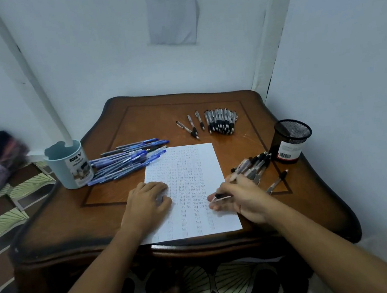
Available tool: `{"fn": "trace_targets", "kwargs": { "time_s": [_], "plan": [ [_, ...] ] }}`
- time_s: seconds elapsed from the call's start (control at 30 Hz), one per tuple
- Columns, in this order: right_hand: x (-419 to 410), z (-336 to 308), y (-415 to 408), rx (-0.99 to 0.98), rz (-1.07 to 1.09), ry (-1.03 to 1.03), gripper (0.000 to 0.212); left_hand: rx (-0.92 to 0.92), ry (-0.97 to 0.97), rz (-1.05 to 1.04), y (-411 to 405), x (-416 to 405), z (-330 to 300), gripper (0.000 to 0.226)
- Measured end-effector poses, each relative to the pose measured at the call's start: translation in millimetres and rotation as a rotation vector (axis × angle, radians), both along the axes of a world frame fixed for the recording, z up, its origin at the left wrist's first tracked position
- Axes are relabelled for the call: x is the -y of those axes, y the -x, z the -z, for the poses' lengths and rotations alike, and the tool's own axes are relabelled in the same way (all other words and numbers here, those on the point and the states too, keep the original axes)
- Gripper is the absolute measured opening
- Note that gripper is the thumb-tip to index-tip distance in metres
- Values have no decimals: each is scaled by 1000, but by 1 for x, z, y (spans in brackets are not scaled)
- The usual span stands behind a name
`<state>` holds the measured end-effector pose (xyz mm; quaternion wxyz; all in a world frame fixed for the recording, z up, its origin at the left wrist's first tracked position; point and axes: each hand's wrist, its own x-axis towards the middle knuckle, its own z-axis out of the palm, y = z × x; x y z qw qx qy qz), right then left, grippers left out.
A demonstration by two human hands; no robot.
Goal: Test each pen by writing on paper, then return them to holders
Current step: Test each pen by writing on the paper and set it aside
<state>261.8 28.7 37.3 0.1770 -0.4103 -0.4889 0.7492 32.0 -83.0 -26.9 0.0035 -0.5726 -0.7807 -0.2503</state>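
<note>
A white sheet of paper (185, 171) covered in rows of small written words lies on the wooden table (137, 124). My left hand (148, 203) rests on the sheet's left edge with loosely bent fingers. My right hand (238, 198) grips a black-grip pen (221, 196), its tip on the paper's right side. Several blue pens (126, 161) lie in a heap beside the light blue holder (69, 165). Black-grip pens lie in a neat row (221, 121) at the back, and another pile (253, 166) lies next to the black mesh holder (290, 140).
Three loose black-grip pens (191, 126) lie left of the back row. One more pen (277, 181) lies near the right edge. White walls close in behind and to the right. A patterned cloth (13, 203) and bundled fabric sit to the left.
</note>
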Motion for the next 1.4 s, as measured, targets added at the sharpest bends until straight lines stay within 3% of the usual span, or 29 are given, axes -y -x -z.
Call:
{"fn": "trace_targets", "kwargs": {
  "time_s": [0.1, 0.27, 0.4, 0.63, 0.77, 0.93, 1.0, 1.1, 1.17, 1.27, 1.4],
  "plan": [
    [-33, -21, 17, 65, -5, -74, 31, 22, -25, -6, 2, -3, -2, 46],
    [-97, -30, 54, 214, 46, -253, 23, 11, -57, -15, 3, -6, 1, 57],
    [-137, -31, 83, 375, 113, -319, 24, -4, -60, -18, 3, -7, -1, 52],
    [-163, -16, 123, 410, 326, -403, 18, -2, -66, -28, 2, -6, 1, 42],
    [-166, -8, 135, 472, 389, -487, 26, 14, -90, -40, 1, -6, 2, 35],
    [-160, -8, 135, 411, 345, -476, 52, 9, -78, -45, 5, -8, 2, 35],
    [-160, -8, 129, 407, 317, -493, 49, 7, -77, -45, 5, -8, 3, 39],
    [-157, -13, 111, 492, 168, -616, 31, 7, -75, -40, 5, -7, 4, 45],
    [-154, -20, 93, 678, -120, -792, 20, 8, -70, -38, 5, -7, 4, 47],
    [-150, -32, 64, 950, -503, -1011, 32, 11, -64, -38, 5, -6, 3, 49],
    [-139, -34, 35, 1088, -675, -1107, 34, 29, -49, -36, 4, -7, 2, 52]
  ]
}}
